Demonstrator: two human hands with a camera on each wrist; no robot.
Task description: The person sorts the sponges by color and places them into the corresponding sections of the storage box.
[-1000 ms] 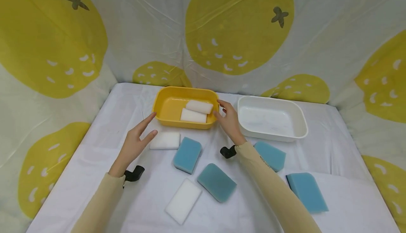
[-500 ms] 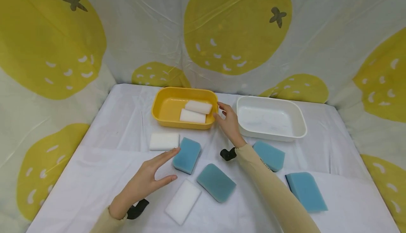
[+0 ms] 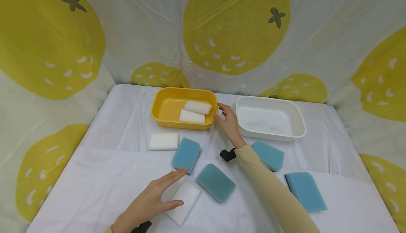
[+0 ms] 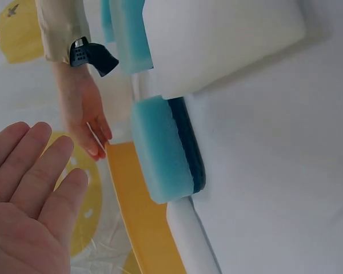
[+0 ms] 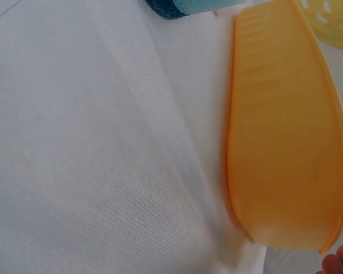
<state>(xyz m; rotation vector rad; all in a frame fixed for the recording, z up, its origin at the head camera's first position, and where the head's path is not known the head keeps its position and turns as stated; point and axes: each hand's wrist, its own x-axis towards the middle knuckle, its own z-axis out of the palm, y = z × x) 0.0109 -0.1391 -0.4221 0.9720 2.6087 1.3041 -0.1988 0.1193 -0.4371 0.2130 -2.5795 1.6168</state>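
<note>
My left hand (image 3: pixel 147 201) hovers palm down over the near white sponge (image 3: pixel 188 196), fingers extended and thumb spread, holding nothing. Its index fingertip overlaps the lower edge of a blue sponge (image 3: pixel 186 153) in the head view. In the left wrist view that blue sponge (image 4: pixel 163 148) shows a dark scouring layer, beyond the large white sponge (image 4: pixel 223 40). At the right end of the yellow tub (image 3: pixel 169 123), my right hand (image 3: pixel 229 125) has its relaxed fingertips right at the rim. Two white sponges (image 3: pixel 192 116) lie inside that tub.
A white tub (image 3: pixel 269 134) stands to the right of the yellow one. Another white sponge (image 3: pixel 164 141) lies in front of the yellow tub. More blue sponges are spread around, including a greener one (image 3: pixel 216 182), one beside the right sleeve (image 3: pixel 269 155) and one farther right (image 3: pixel 306 191).
My left hand has left the yellow tub's left side and come back toward the near white sponge. The right hand has stayed at the tub's right end.
</note>
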